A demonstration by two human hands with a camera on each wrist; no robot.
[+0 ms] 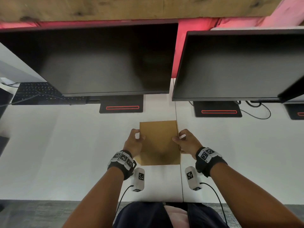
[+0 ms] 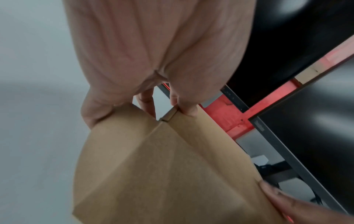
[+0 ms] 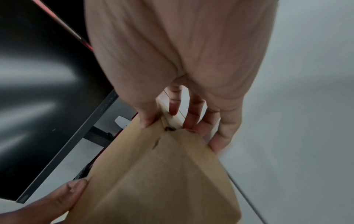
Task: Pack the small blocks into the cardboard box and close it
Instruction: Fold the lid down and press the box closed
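A brown cardboard box (image 1: 159,143) sits on the white desk (image 1: 65,145) in front of me with its lid down. My left hand (image 1: 135,140) grips its left side, the thumb lying on the lid and the fingers curled round the edge. On the opposite side my right hand (image 1: 183,141) grips the box the same way. The left wrist view shows the box (image 2: 162,166) with the thumb on its top edge. In the right wrist view the box (image 3: 162,174) is pinched at its corner. No small blocks are visible in any view.
Two dark monitors (image 1: 102,60) (image 1: 238,66) stand at the back of the desk on black bases (image 1: 121,104). A black keyboard (image 1: 37,93) lies at the far left under the left monitor. Cables (image 1: 256,111) trail at the right. A seam (image 1: 178,129) runs down the desk.
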